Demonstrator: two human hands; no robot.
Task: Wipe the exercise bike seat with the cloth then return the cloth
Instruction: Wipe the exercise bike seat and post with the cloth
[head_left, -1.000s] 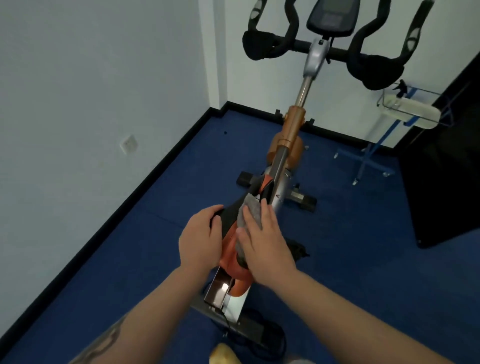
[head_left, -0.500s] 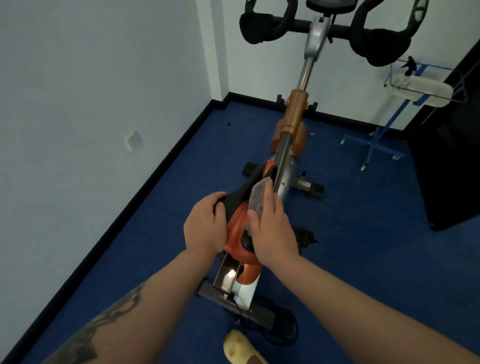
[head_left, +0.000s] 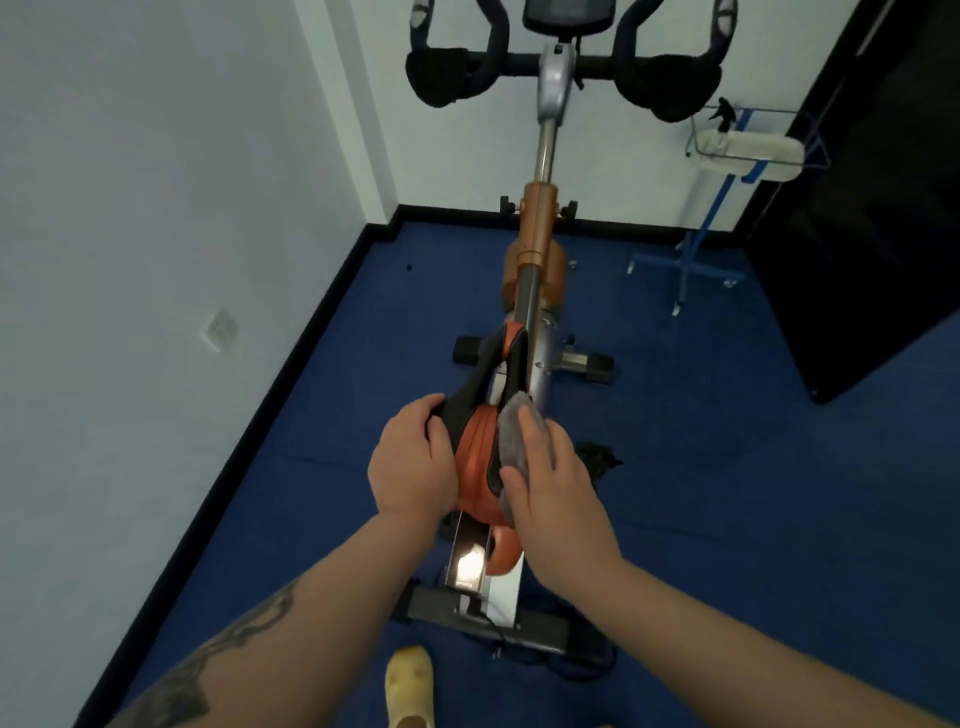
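Observation:
The orange and black bike seat (head_left: 480, 447) lies straight below me, its narrow nose pointing away toward the handlebars (head_left: 563, 62). My left hand (head_left: 413, 465) grips the seat's left edge. My right hand (head_left: 553, 491) presses a grey cloth (head_left: 511, 434) flat against the right side of the seat, and the cloth sticks out past my fingertips. Both hands hide much of the seat's wide rear part.
The bike frame (head_left: 537, 249) runs away from me on blue carpet. A white wall (head_left: 156, 208) closes the left side. A blue wire stand (head_left: 727, 150) with a white cloth is at the back right, beside a black cabinet (head_left: 872, 208). A yellow shoe (head_left: 410, 686) shows below.
My right hand has slid the cloth from the seat's nose back along its right side. My left hand has kept its grip. The view has tilted slightly.

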